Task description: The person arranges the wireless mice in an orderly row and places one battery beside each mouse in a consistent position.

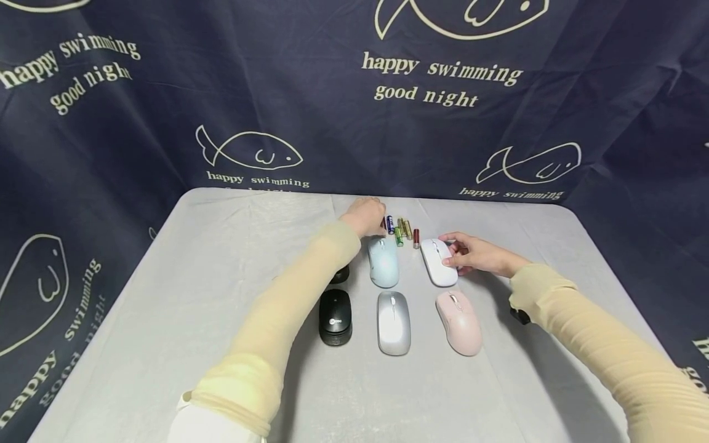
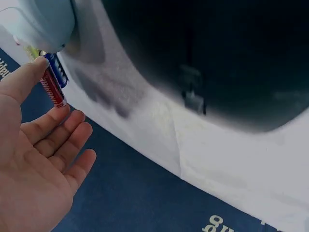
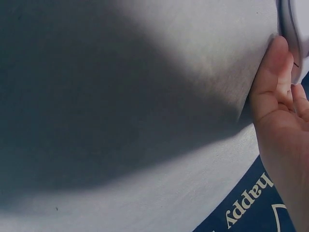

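At the far side of the table, my left hand [image 1: 365,216] pinches a red battery [image 2: 52,87] by its ends, between thumb and index finger. A blue battery [image 2: 57,70] lies right beside it. The light blue mouse [image 1: 384,263] sits just in front of that hand. My right hand [image 1: 477,253] holds the white mouse [image 1: 439,263] at its right side, thumb on its upper edge. In the right wrist view only a strip of the white mouse [image 3: 303,34] shows at the corner. Green [image 1: 399,236], gold [image 1: 408,229] and dark red [image 1: 416,239] batteries lie between the hands.
Nearer on the grey-white table [image 1: 210,295] are a black mouse [image 1: 335,314], a silver mouse [image 1: 394,323] and a pink mouse [image 1: 461,323]. My left forearm partly covers another black object [image 1: 340,275]. A dark curtain [image 1: 343,135] hangs behind the table's far edge.
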Demonstrator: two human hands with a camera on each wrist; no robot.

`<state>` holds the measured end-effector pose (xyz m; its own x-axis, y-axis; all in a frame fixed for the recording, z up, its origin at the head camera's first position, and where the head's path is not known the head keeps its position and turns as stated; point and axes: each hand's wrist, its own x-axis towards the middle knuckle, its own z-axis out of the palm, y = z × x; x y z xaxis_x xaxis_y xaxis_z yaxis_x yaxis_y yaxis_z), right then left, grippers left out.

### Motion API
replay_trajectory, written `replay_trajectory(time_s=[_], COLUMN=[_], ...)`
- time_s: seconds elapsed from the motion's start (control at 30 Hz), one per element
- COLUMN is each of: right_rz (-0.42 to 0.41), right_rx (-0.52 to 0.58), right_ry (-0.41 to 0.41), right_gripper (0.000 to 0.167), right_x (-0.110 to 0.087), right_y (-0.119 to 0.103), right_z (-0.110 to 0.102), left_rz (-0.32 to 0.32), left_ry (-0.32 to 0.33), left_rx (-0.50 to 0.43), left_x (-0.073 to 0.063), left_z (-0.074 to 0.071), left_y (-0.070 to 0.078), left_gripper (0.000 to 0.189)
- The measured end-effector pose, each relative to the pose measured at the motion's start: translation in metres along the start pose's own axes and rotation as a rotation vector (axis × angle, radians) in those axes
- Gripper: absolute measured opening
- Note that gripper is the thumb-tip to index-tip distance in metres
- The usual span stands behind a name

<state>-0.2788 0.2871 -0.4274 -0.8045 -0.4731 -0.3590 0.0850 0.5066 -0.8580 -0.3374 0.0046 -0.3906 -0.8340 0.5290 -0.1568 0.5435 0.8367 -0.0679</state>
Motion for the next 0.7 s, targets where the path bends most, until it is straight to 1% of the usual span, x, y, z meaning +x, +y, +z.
replay_trajectory(time_s=[0.17, 0.33, 0.47, 0.7], right_rz=[-0.001, -0.002, -0.001, -0.006], right_rx=[0.001, -0.003, -0.004, -0.014], right_ry=[0.001, 0.004, 0.000, -0.001], right_gripper=[0.065, 0.065, 0.065, 0.066], right_x=[-0.001, -0.001, -0.001, -0.002], right_y=[-0.001, -0.001, -0.001, -0.002], right_z=[0.000, 0.000, 0.001, 0.001], left_rz=[-0.009, -0.018, -0.003, 0.042], left_ry=[0.009, 0.005, 0.015, 0.061], left_rx=[-0.024, -0.042, -0.057, -0.040], left_x=[-0.006, -0.010, -0.016, -0.033], left_z=[-0.010, -0.017, -0.020, -0.028], left_y=[-0.005, -0.010, -0.013, -0.015], left_gripper=[0.045, 0.055, 0.058, 0.059])
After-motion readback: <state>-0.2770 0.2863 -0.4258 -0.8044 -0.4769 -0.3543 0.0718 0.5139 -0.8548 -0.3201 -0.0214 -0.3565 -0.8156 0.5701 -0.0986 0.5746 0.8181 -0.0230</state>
